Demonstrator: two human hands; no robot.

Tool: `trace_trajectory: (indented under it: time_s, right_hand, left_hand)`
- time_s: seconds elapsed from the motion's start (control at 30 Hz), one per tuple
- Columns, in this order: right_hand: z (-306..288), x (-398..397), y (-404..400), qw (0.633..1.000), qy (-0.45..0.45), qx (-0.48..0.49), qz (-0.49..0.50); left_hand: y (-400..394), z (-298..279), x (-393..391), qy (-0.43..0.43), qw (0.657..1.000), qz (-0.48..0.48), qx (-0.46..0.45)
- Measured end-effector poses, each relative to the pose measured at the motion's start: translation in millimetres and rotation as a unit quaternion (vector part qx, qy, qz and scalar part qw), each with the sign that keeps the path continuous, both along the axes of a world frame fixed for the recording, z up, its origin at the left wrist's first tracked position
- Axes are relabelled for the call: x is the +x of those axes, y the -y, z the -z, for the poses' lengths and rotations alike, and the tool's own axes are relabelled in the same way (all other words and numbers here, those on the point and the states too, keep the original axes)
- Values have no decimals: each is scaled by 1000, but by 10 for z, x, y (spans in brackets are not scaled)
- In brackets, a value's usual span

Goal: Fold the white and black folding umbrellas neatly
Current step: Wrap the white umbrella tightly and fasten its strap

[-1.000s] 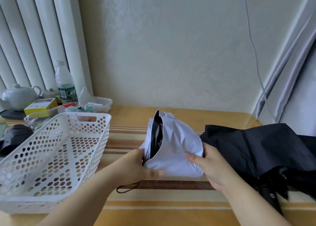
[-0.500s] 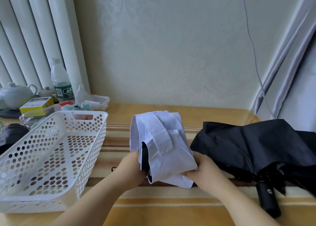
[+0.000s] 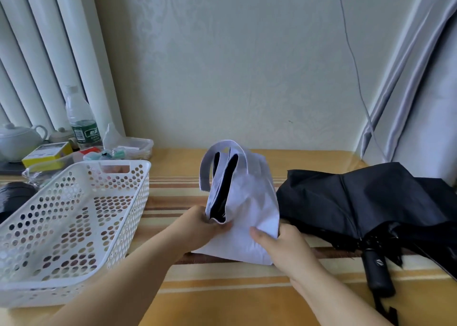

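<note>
Soft white umbrella [image 3: 243, 199] held upright over table [image 3: 222, 296], left hand [image 3: 197, 229] gripping its lower pleats, right hand [image 3: 284, 246] pinching a loose flap; likely light, floppy, slippery (best held low), black umbrella [image 3: 366, 202] lying unfolded beside.

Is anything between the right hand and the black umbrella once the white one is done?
Nothing visible. The right hand grips the white umbrella; the black umbrella lies just to its right on the striped table, with no object between.
</note>
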State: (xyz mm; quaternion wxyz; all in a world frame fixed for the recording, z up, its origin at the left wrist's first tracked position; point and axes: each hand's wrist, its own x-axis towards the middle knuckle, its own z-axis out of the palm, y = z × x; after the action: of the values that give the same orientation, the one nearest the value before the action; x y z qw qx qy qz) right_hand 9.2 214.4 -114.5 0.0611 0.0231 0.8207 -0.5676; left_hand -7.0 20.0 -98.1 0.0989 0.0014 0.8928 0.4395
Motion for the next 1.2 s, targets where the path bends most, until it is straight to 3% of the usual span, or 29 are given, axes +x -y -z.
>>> trace_trajectory:
  time_s: [0.13,0.37,0.53,0.63,0.77,0.87,1.03,1.2]
  right_hand:
    - [46,-18,99,998,22,2,52]
    - [-9,-98,94,996,45,52,56]
    - [-16,-73,18,997,23,-56,44]
    - [-11,-76,10,998,24,-46,33]
    - [-41,-97,73,999,39,24,15]
    - [-115,-100,19,998,64,22,-19]
    - [-120,9,-120,995,73,-8,-60]
    - [-46,136,-139,997,14,-41,-60]
  left_hand:
    - [-90,22,-4,8,998,-47,30]
    - [-93,58,4,-4,995,-97,-5]
    - [-126,93,99,-74,989,-126,-22]
    - [-162,93,177,-91,984,-153,-23]
    - [-138,17,146,-8,989,-144,-28]
    - [-102,-51,135,56,993,-97,-48]
    - [-5,2,300,46,997,-62,26]
    - [24,85,493,-15,989,-64,129]
